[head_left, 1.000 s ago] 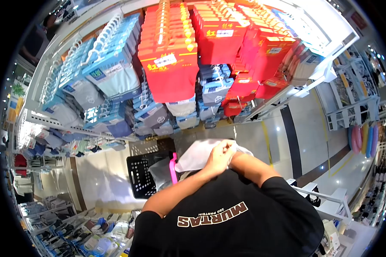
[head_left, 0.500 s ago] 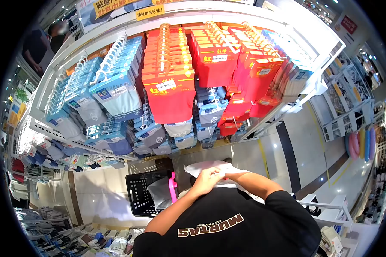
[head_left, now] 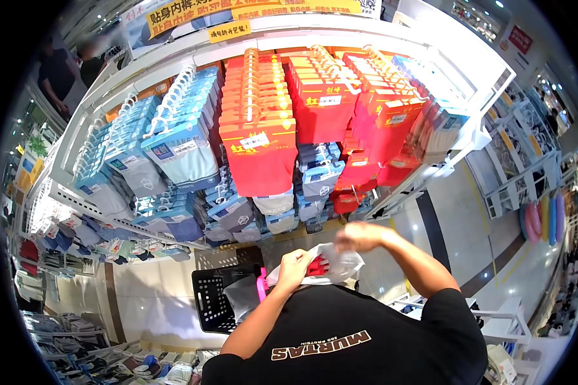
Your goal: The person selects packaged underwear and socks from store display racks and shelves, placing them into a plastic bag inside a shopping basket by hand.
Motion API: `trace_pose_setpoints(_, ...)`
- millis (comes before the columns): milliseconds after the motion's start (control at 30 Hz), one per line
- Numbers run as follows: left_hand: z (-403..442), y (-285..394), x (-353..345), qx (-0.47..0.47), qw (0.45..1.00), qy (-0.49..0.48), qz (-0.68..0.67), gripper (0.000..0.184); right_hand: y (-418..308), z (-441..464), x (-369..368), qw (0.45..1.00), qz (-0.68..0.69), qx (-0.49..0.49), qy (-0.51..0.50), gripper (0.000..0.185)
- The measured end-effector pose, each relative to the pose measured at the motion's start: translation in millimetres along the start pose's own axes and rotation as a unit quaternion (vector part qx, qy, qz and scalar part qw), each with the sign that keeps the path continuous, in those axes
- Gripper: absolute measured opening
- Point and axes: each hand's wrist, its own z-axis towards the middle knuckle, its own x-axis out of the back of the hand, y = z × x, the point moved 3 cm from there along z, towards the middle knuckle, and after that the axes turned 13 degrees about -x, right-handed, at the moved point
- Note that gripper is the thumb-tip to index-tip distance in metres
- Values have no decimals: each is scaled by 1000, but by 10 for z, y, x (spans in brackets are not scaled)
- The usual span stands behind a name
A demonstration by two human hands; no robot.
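The left hand (head_left: 293, 266) is pinched shut on the left edge of a white bag (head_left: 348, 264), held before the chest, red contents (head_left: 316, 265) showing; the right hand (head_left: 361, 237), blurred above its right side, I can't read.

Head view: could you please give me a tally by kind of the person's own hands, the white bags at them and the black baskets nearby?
Hands: 2, the left hand and the right hand
White bag: 1
Black basket: 1
Total: 4
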Motion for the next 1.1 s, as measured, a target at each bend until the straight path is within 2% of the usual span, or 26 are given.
trace_pose_setpoints(33, -13, 17, -3, -2, 1000, 2, 1, 25, -63, 77, 373, 998, -22, -21, 53, 32)
trace_pose_setpoints(67, -22, 29, -5, -4, 1000, 4, 3, 25, -215, -7, 749, 978, 73, -63, 183, 23)
trace_pose_setpoints(100, -25, 27, -11, 7, 1000, 9, 5, 26, -199, 14, 1004, 928, 159, -49, 334, 17)
trace_pose_setpoints(133, -19, -1, -9, 5, 1000, 14, -7, 26, -181, 71, 1184, 850, 293, -38, 436, 36)
trace_pose_setpoints(167, -9, -59, -4, 2, 1000, 19, -19, 26, -330, 106, 1405, 782, 360, 18, 509, 56)
trace_pose_setpoints(200, -9, -88, 2, 0, 999, 24, -31, 27, -337, 162, 1565, 770, 343, 28, 537, 70)
trace_pose_setpoints(233, -20, -80, 4, 7, 999, 26, -38, 27, -265, 271, 1670, 749, 312, -9, 584, 76)
trace_pose_setpoints(267, -30, -67, 9, 14, 998, 28, -45, 27, -206, 391, 1740, 730, 322, -41, 601, 86)
trace_pose_setpoints(333, -40, -20, 20, 22, 998, 35, -52, 27, -290, 486, 1924, 707, 322, -42, 629, 93)
trace_pose_setpoints(433, -84, 33, 20, 28, 997, 51, -51, 26, -167, 698, 2063, 675, 311, -47, 667, 97)
trace_pose_setpoints(467, -81, 24, 38, 40, 996, 55, -61, 25, -81, 794, 2097, 660, 325, -11, 677, 100)
trace_pose_setpoints(533, -108, -23, 80, 68, 993, 61, -81, 24, -15, 849, 2160, 666, 341, -2, 664, 102)
trace_pose_setpoints(633, -99, -90, 126, 60, 992, 71, -89, 22, -17, 874, 2201, 670, 351, -18, 654, 104)
trace_pose_setpoints(733, -92, -41, 130, 64, 990, 75, -100, 23, -72, 845, 2236, 672, 346, -24, 654, 102)
trace_pose_setpoints(800, -89, -28, 128, 69, 989, 76, -106, 23, -151, 777, 2218, 671, 344, -25, 656, 94)
trace_pose_setpoints(900, -80, -60, 120, 71, 988, 71, -115, 23, -372, 655, 2177, 667, 431, 5, 608, 77)
trace_pose_setpoints(1000, -89, -68, 111, 75, 989, 63, -111, 22, -303, 690, 2151, 657, 450, 22, 604, 68)
trace_pose_setpoints(1100, -91, -72, 114, 80, 989, 58, -107, 22, -330, 688, 2150, 647, 438, 50, 622, 70)
